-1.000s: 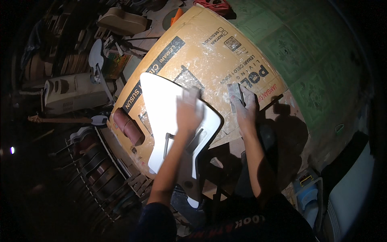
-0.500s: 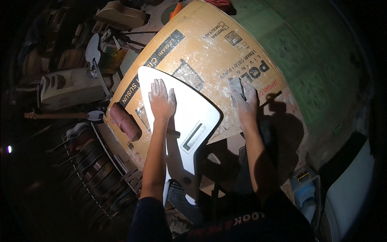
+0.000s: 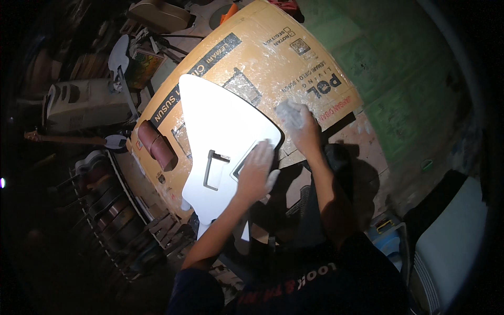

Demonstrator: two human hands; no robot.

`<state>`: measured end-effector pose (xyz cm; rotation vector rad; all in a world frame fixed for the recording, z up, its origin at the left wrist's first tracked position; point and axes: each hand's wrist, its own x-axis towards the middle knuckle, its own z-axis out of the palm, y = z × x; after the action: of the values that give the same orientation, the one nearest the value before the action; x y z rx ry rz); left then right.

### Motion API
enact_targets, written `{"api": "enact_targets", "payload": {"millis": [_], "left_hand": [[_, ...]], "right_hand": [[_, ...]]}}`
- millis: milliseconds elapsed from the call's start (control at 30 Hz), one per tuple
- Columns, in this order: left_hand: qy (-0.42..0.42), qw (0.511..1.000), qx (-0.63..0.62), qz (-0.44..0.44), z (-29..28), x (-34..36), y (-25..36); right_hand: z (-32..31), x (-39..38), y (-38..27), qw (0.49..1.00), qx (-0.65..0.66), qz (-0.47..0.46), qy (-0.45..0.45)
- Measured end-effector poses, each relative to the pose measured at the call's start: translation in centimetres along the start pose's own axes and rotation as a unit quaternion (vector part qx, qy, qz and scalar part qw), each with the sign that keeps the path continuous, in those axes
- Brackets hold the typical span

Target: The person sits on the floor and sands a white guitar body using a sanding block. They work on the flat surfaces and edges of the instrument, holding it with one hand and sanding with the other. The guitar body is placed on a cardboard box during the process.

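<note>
A white electric guitar body [image 3: 220,115], angular in outline, lies on a dusty flattened cardboard sheet [image 3: 273,58]. Two rectangular cavities show in its face. My left hand [image 3: 255,170] rests over the right-hand cavity with its fingers stretched out, slightly blurred. Just right of the body's edge, my right hand [image 3: 306,128] grips a grey sanding block [image 3: 289,114] over the cardboard. White dust coats the fingers of both hands. The block's underside is hidden, and motion smears its outline.
A reddish-brown roll of sandpaper [image 3: 156,147] lies on the cardboard's left side. Farther left are a guitar with a long neck [image 3: 68,137], a pale plastic appliance [image 3: 79,105] and a rack of several guitar bodies [image 3: 113,205]. A pale seat-like panel [image 3: 451,231] stands at right.
My left hand has slid from the body's upper part down to the right, uncovering the left cavity. My right hand has moved left with the sanding block, closer to the body's edge.
</note>
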<state>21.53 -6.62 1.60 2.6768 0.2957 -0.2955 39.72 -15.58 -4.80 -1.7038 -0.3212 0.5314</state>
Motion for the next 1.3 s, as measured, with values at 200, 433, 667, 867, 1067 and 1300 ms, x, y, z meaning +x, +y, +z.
{"api": "enact_targets", "payload": {"millis": [200, 433, 667, 867, 1067, 1300], "left_hand": [[0.058, 0.987, 0.052, -0.142, -0.2, -7.4, -2.8], [0.177, 0.962, 0.045, -0.204, -0.1, -10.1, -6.2], [0.209, 0.875, 0.106, -0.424, -1.1, -10.2, -5.2], [0.228, 0.864, 0.095, -0.438, -0.5, -9.4, -7.0], [0.23, 0.859, 0.11, -0.444, -0.4, -9.0, -6.8], [0.237, 0.857, 0.111, -0.445, -0.5, -9.5, -7.0]], "right_hand": [[0.4, -3.8, -2.9, 0.94, -0.298, -0.155, -0.053], [0.3, -8.4, -2.7, 0.902, -0.385, -0.178, -0.083], [1.5, -9.6, -2.2, 0.883, -0.423, -0.195, -0.06], [1.6, -6.5, 0.0, 0.863, -0.475, -0.172, -0.016], [1.2, -7.5, -0.7, 0.879, -0.439, -0.182, -0.053], [1.8, -10.0, -1.4, 0.863, -0.468, -0.175, -0.077]]}}
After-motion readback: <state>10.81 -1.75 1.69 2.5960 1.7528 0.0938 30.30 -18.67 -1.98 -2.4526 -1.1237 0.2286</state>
